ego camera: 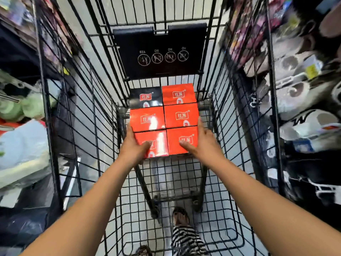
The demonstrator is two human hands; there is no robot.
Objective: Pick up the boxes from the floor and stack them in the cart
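Several red boxes and one black box (145, 97) lie in two columns at the far end of the black wire cart (177, 174). My left hand (135, 146) grips the near left red box (156, 140), fingers along its left side and thumb on top. My right hand (200, 140) grips the near right red box (181, 138), thumb on its top and fingers along the right edge. Behind them lie two more red boxes (147, 118) and, at the far right, another red box (178, 94). All carry a white-framed logo.
The cart's black fold-down child seat flap (160, 52) stands upright behind the boxes. Shelves of goods (304, 71) flank the cart on the right and more goods (22, 135) on the left. Through the cart's mesh floor I see my sandalled foot (180, 217) and striped trousers.
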